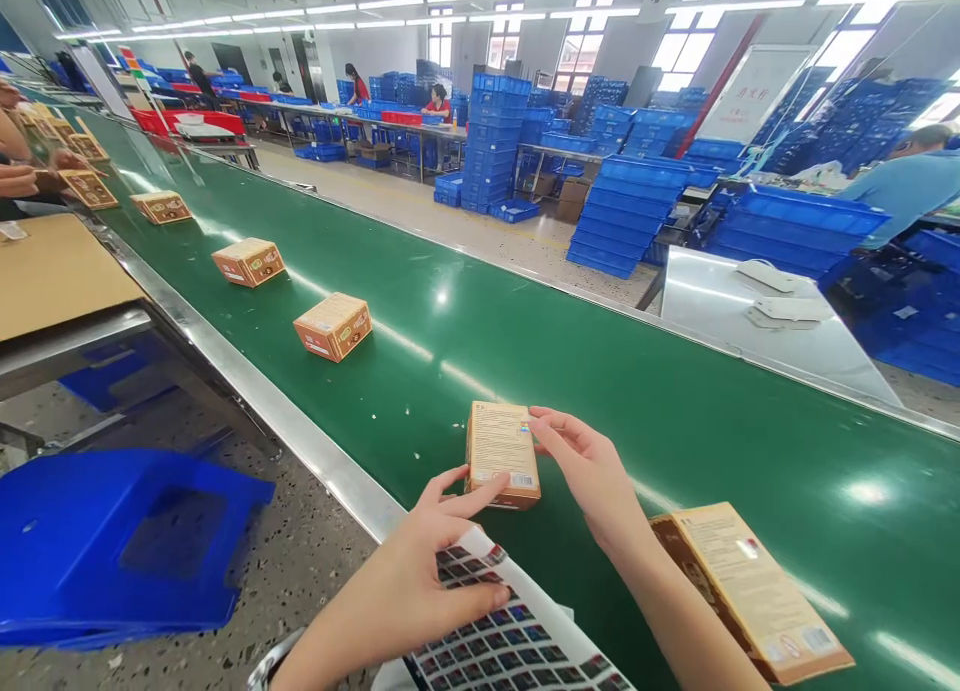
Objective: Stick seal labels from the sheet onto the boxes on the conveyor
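A small tan carton (pixel 499 446) with printed text lies on the green conveyor belt in front of me. My left hand (pixel 431 571) holds a sheet of small dark stickers (pixel 517 641) under its thumb, while its outstretched fingers rest on the carton's near left part. At the carton's upper right corner, my right hand (pixel 589 471) has its thumb and fingers close together on the edge. A small shiny sticker (pixel 524 428) shows on the carton beside the right thumb. Closer to me on the right lies another carton (pixel 757 591), partly behind my right forearm, with a small sticker on its face.
Several cartons (pixel 334 326) stand in a line up the belt (pixel 420 271). A metal rail (pixel 300 441) edges the belt. At left are a blue plastic stool (pixel 127 541) and a cardboard-topped table (pixel 60 271). Another person's hands (pixel 30 176) are far left. Blue crates (pixel 495 141) stand beyond.
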{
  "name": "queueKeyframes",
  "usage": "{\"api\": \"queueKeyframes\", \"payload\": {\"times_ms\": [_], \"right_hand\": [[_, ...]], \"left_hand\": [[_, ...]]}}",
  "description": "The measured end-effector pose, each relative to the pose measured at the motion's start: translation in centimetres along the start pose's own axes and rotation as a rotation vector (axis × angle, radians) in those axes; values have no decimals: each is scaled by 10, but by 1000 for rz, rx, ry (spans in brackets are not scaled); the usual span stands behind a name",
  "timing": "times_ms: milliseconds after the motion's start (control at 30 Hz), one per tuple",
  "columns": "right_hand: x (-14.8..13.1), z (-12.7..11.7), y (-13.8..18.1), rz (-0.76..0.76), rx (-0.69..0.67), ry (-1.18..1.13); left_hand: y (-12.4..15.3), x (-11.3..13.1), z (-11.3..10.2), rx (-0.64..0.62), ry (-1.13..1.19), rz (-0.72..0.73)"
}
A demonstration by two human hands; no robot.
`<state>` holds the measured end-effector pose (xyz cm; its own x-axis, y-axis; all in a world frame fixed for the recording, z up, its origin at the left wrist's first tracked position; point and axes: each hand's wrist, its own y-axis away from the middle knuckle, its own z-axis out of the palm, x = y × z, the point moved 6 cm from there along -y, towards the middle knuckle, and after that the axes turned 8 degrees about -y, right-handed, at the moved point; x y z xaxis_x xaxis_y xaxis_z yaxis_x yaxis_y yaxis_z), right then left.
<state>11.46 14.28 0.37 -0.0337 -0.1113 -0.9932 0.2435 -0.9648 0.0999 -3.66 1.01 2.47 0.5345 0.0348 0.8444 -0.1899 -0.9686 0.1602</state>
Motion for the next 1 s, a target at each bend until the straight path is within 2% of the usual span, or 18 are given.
{"api": "queueKeyframes", "payload": {"times_ms": [267, 433, 600, 767, 867, 1000], "right_hand": [[7, -12, 7, -5, 25, 37], [4, -22, 16, -44, 42, 151], [-4, -27, 27, -134, 122, 317], [-7, -40, 28, -141, 214, 381], [-11, -54, 27, -161, 216, 407], [-29, -65, 47, -237, 126, 461]], "left_hand": [[-2, 8, 15, -61, 29, -1], [-3, 15, 24, -91, 41, 17], [-6, 23, 33, -130, 29, 20], [-8, 30, 42, -140, 26, 30], [-9, 32, 45, -103, 78, 32], [-5, 38, 41, 60, 147, 44]]}}
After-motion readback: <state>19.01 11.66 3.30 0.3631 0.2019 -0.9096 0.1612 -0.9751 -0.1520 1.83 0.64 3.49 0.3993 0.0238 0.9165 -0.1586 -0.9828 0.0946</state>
